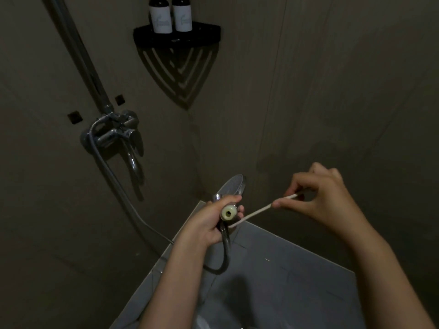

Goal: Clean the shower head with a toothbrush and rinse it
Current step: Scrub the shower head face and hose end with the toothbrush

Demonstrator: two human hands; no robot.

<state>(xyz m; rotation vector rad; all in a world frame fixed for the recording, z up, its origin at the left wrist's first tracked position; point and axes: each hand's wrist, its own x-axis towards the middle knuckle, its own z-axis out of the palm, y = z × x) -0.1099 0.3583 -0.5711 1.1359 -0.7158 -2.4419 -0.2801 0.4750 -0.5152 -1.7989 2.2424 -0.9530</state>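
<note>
Hose [223,257] looping nearest, left hand [209,226] holding the shower head [234,186] at centre, fingers curling round its handle, right hand [318,198] pinching a thin white toothbrush [259,213] just right of it, chrome mixer tap [118,131] hanging far left, two bottles [160,16] standing on the far corner shelf [177,35].

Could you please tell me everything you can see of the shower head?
The shower head is handheld and chrome-looking, its round head aimed away toward the wall. The left hand grips its handle, whose cream-coloured end with a central hole faces the camera. A metal hose loops down beneath the hand; whether it is attached is unclear. The white toothbrush, pinched by the right hand, ends beside the handle.
</note>
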